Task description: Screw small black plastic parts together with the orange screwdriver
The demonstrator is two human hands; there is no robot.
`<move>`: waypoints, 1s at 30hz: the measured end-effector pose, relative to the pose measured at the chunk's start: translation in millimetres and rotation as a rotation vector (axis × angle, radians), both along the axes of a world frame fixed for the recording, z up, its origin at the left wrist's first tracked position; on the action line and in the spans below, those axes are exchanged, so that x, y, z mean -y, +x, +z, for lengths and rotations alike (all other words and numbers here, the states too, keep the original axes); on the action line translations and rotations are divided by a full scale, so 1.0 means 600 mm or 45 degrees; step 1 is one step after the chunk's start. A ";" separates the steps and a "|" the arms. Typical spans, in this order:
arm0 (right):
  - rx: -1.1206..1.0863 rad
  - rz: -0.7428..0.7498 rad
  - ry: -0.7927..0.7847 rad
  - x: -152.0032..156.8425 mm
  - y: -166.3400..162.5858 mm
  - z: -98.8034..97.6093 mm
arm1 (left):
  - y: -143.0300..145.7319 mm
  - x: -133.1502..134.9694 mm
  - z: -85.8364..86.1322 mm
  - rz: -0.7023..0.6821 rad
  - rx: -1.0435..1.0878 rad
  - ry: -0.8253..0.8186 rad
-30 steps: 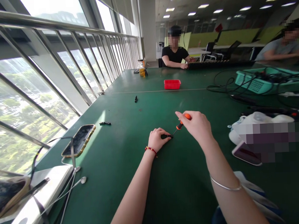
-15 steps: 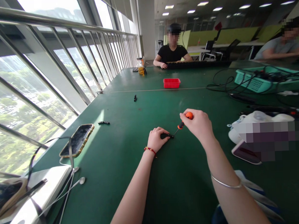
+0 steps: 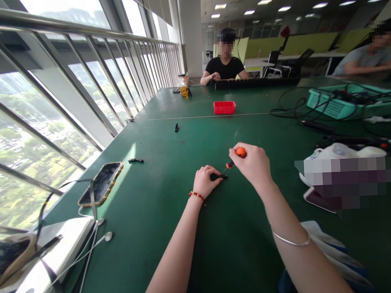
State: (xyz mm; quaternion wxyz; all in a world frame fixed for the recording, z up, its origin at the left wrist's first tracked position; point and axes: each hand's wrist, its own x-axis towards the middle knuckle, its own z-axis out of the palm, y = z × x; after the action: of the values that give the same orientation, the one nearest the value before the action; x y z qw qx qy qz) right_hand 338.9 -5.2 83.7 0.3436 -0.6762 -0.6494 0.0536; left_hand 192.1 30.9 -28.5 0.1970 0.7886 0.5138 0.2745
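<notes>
Against the green tabletop (image 3: 158, 182), my left hand (image 3: 206, 181) is closed on a small black elongated part (image 3: 219, 177), its near end hidden by the fingers. My right hand (image 3: 253, 161) grips a screwdriver (image 3: 240, 152) with an orange and black handle. The screwdriver is tilted, its thin shaft slanting down and left to the black part, close by my left fingertips. Whether the tip touches a screw is too small to tell. Two other small black pieces, one nearer (image 3: 136, 160) and one farther (image 3: 176, 128), lie to the left on the table.
A red tray (image 3: 224, 107) stands ahead, and a teal basket of cables (image 3: 329, 104) at the right. On the left are a phone (image 3: 101, 184), earphones (image 3: 108, 236) and a white box (image 3: 54, 265). A metal railing (image 3: 109, 38) borders the table. Two people sit beyond.
My right hand and the screwdriver have shifted left, bringing the shaft farther along the black part toward my left fingers. My left hand has stayed almost still. The person opposite has raised a hand.
</notes>
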 end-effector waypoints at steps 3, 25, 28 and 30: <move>-0.014 0.011 0.010 -0.001 0.001 -0.002 | 0.001 -0.001 -0.001 0.004 -0.002 0.005; 0.040 0.000 0.012 0.000 -0.003 -0.003 | 0.002 -0.001 -0.004 0.011 -0.001 0.000; 0.045 -0.007 0.005 0.000 -0.004 -0.005 | 0.002 -0.001 -0.004 0.010 0.004 0.001; 0.053 -0.023 -0.003 -0.001 -0.004 -0.005 | 0.002 -0.001 -0.003 0.007 0.007 0.003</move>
State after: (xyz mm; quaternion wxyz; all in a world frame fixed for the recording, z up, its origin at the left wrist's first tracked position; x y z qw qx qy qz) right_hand 336.6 -4.8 80.5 0.3297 -0.6833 -0.6504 0.0372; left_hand 193.2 31.3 -30.5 0.1967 0.7865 0.5152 0.2779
